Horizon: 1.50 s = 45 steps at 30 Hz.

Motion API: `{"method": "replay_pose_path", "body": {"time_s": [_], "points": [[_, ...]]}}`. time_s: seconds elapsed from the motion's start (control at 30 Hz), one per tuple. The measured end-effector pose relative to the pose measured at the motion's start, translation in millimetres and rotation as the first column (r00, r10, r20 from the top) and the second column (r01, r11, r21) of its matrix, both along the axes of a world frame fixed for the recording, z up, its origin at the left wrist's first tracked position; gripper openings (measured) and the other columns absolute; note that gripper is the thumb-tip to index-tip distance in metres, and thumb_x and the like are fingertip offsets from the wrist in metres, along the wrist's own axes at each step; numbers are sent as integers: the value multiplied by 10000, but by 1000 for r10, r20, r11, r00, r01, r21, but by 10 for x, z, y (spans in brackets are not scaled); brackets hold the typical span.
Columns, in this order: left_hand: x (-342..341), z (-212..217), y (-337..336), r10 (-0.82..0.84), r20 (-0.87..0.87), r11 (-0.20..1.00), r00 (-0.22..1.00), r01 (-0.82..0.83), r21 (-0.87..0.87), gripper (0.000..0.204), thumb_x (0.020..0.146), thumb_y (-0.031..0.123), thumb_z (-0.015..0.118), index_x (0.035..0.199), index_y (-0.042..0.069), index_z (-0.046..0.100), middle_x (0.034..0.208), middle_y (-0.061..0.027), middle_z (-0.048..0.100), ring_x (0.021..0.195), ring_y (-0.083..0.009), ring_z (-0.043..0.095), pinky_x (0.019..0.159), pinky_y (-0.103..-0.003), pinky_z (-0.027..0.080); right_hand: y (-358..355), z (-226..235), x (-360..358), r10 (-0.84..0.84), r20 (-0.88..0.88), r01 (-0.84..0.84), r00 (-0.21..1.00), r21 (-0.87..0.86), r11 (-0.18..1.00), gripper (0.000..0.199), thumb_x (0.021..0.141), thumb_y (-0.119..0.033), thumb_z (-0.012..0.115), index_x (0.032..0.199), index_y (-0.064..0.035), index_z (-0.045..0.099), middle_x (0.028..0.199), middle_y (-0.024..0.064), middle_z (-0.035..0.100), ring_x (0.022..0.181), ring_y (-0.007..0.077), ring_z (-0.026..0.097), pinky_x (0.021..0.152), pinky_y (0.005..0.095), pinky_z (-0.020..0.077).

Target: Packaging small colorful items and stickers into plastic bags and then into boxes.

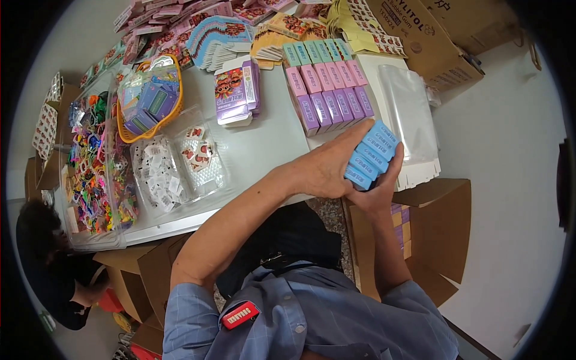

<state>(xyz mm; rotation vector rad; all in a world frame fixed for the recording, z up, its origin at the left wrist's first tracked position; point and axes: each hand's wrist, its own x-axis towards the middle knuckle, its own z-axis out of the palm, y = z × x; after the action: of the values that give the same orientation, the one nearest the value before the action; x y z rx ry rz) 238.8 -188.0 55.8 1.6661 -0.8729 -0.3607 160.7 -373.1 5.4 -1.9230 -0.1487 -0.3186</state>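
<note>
Both hands are closed around a stack of several small light-blue boxes [370, 157] over the table's front right edge. My left hand [327, 163] presses on the stack's left side, while my right hand [384, 191] supports it from below and the right. Just beyond the hands stand tight rows of small boxes: purple ones [336, 111] nearest, pink ones [327, 76] behind them, and green ones [315, 53] farthest back. To their left lies a pile of purple printed cartons [233, 96].
Clear plastic sleeves [411, 111] lie at the table's right. A yellow basket [179, 99], a tray of small packets [159, 174] and a bin of colourful trinkets [96, 174] fill the left. An open cardboard box [441, 222] stands below right. Another person [51, 264] is at lower left.
</note>
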Motion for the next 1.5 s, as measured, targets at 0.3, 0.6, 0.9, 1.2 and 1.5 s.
{"method": "replay_pose_path", "body": {"time_s": [0.3, 0.6, 0.9, 1.2, 1.5], "points": [[34, 275, 104, -4, 194, 912, 981, -77, 404, 970, 701, -58, 719, 1531, -12, 218, 1524, -251, 350, 1343, -437, 460, 1066, -478, 467, 357, -156, 37, -270, 242, 340, 932, -325, 883, 1210, 642, -150, 926, 1534, 5, 122, 1490, 241, 244, 1414, 383, 299, 1161, 477, 280], [-5, 353, 182, 25, 247, 897, 969, -131, 423, 833, 712, -132, 609, 1488, -36, 322, 1522, -250, 353, 1316, -437, 489, 1051, -467, 480, 416, -92, 48, -256, 247, 335, 935, -370, 867, 1283, 600, -196, 957, 1552, -33, 113, 1535, 268, 185, 1416, 419, 289, 1113, 498, 364], [102, 372, 179, -20, 209, 893, 978, -76, 443, 850, 702, -122, 596, 1497, -15, 319, 1526, -242, 361, 1299, -443, 506, 1047, -473, 481, 441, -11, 72, -257, 189, 309, 948, -346, 886, 1288, 571, -262, 962, 1524, -20, 129, 1519, 324, 168, 1407, 490, 261, 1127, 551, 309], [4, 522, 259, -57, 242, 916, 968, -45, 398, 863, 698, -106, 624, 1502, 33, 343, 1539, -229, 355, 1325, -430, 491, 1059, -467, 477, 455, 247, -73, -216, 200, 277, 956, -359, 892, 1309, 551, -281, 978, 1529, -35, 143, 1524, 314, 163, 1412, 481, 255, 1130, 549, 299], [145, 351, 247, -121, 196, 923, 973, 38, 383, 895, 675, -80, 687, 1499, 36, 358, 1534, -213, 376, 1319, -424, 497, 1071, -448, 472, 462, 104, -57, -231, 147, 266, 962, -300, 916, 1336, 533, -285, 981, 1532, -21, 134, 1489, 255, 243, 1391, 396, 305, 1138, 507, 307]]}}
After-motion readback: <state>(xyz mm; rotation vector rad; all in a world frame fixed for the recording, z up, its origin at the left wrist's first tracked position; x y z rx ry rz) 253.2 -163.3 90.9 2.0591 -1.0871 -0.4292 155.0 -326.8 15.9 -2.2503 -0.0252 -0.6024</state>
